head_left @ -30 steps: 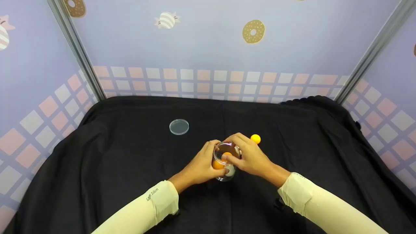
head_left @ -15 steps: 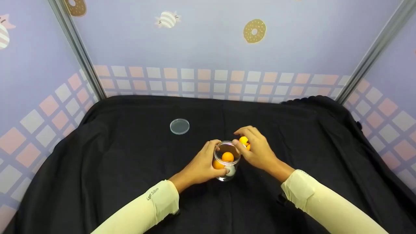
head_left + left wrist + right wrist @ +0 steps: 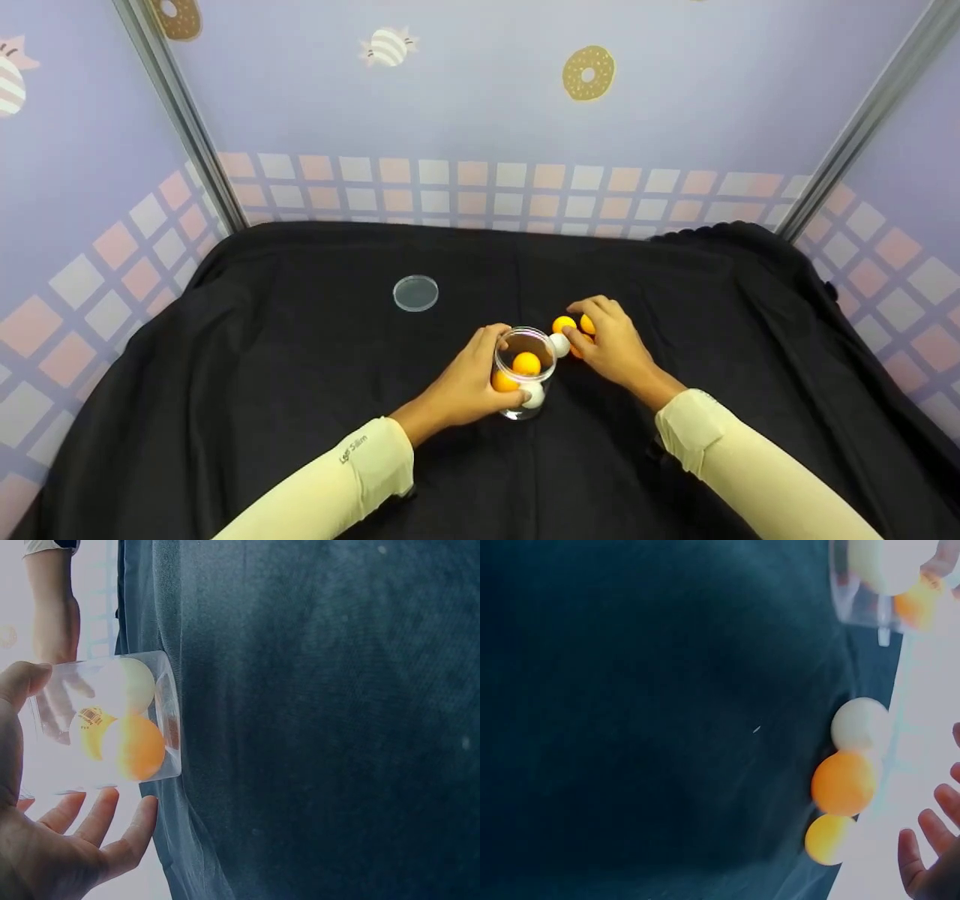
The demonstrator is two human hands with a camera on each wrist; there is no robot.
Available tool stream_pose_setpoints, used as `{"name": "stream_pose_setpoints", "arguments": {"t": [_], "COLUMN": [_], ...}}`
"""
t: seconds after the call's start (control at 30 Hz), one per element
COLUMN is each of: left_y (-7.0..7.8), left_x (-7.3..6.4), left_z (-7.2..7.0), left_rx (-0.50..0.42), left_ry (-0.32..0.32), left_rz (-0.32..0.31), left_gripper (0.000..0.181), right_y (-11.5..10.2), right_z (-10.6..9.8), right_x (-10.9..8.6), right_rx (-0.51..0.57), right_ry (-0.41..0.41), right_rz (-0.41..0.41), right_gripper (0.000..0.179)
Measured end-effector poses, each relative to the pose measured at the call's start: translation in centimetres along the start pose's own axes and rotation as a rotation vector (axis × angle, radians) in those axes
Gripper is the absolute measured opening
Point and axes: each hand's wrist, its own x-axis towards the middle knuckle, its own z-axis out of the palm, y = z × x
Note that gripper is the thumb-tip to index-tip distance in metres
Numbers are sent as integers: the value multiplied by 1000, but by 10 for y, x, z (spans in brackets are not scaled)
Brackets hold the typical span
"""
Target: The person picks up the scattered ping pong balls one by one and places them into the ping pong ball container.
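Seven small, smooth balls show. Three sit inside the one clear, round plastic jar (image 3: 546, 370): two glossy orange balls (image 3: 526, 364) (one bears dark print in the left wrist view) and one white ball (image 3: 532, 395). Four lie outside, on the black cloth (image 3: 315, 360): one loose white ball (image 3: 559, 345) just beside the jar and three yellow-orange balls (image 3: 564, 325) next to it. One flat, clear disc lid (image 3: 416, 293) lies well apart. The jar stands upright, mouth uncovered, with the left hand (image 3: 466, 379) curled round its side. The right hand (image 3: 616, 345) arches over the loose balls, fingers spread; whether it touches any, I cannot tell. A second ago its thumb was in the jar's mouth; now it is away to the right.
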Motion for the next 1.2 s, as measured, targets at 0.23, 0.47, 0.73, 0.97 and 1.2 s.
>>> {"name": "stream_pose_setpoints", "arguments": {"t": [0.23, 0.47, 0.73, 0.97, 1.2], "left_y": [0, 0, 0, 0, 0], "left_x": [-1, -1, -1, -1, -1], "left_z": [0, 1, 0, 0, -1], "left_rx": [1, 15, 5, 5, 6], "left_ry": [1, -1, -2, 0, -5], "left_rz": [-8, -6, -4, 0, -7], "left_gripper": [86, 87, 87, 86, 86], "right_y": [13, 24, 31, 32, 32], "right_z": [2, 5, 9, 14, 17], "right_x": [-4, -10, -17, -20, -22], "right_rx": [-35, -54, -59, -35, -33], "right_ry": [-62, -98, -122, -157, -162], "right_rz": [41, 45, -10, 1, -12], "right_gripper": [41, 44, 43, 43, 42]}}
